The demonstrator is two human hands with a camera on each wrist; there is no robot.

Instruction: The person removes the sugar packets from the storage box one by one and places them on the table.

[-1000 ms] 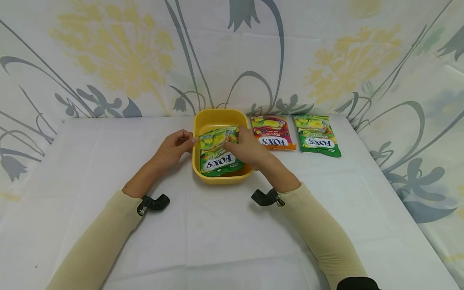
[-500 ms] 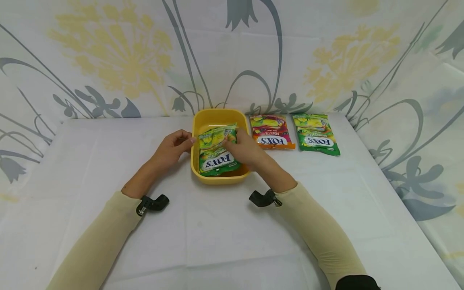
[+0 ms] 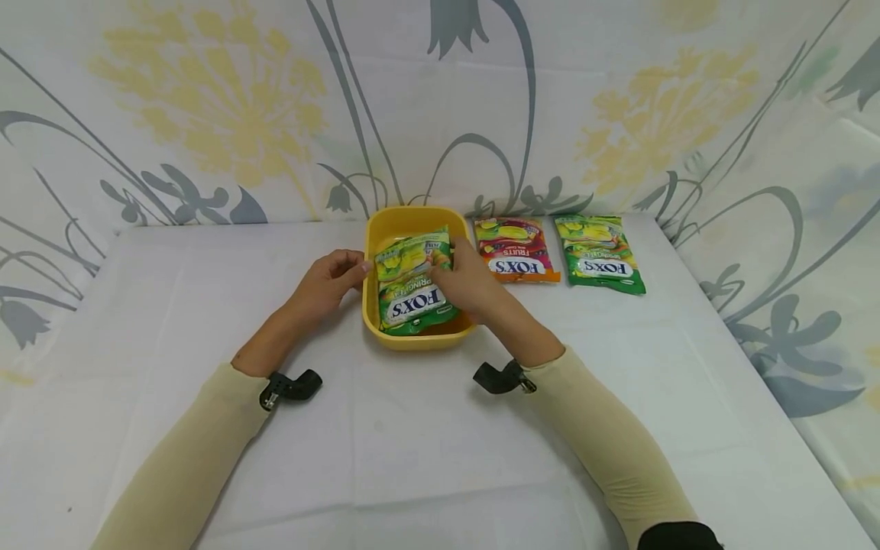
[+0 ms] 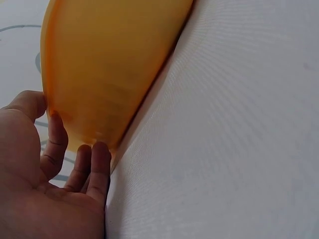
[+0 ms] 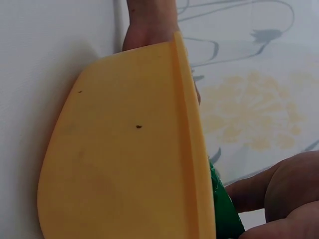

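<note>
A yellow plastic tub point(image 3: 419, 343) stands at the back middle of the table. My left hand point(image 3: 328, 284) pinches its left rim; in the left wrist view the thumb lies at the rim and the index fingertip against the outer wall. Inside the tub lies a green FOX'S candy bag point(image 3: 411, 286), lettering upside down. My right hand point(image 3: 470, 283) reaches over the right rim and grips the bag's right side, thumb on top. In the right wrist view the tub wall point(image 5: 114, 149) covers most of the bag, leaving a green corner point(image 5: 225, 211) beside the thumb.
Right of the tub lie a red and orange FOX'S candy bag point(image 3: 517, 250) and another green FOX'S bag point(image 3: 600, 254). A flower-patterned cloth point(image 3: 412, 99) hangs behind the white-covered table point(image 3: 385, 458).
The far edge of the green candy bag has risen slightly under my right hand, which has shifted a little. My left hand stays at the tub's rim.
</note>
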